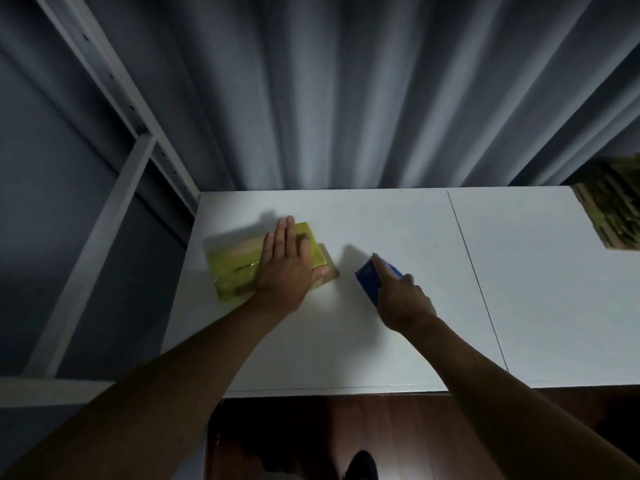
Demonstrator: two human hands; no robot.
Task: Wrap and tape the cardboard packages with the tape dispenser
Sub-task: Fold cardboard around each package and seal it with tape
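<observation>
Tape already covers much of the package: its yellowish glossy skin shows over most of the top, with a paler bare strip running across the middle, so I judge the wrapping well under way but not finished. A tan cardboard edge pokes out at the right end, seemingly untaped. My left hand lies flat on the package, fingers straight and together, pressing it down onto the white surface. My right hand is curled round the blue tape dispenser, held just off to the right of the package and not touching it; whether a strand of tape runs between them I cannot tell.

The package sits left of centre on the surface. Its long axis runs from near-left to far-right, slightly slanted to the surface's front edge. A stack of more cardboard waits at the far right, which suggests more packages remain.
</observation>
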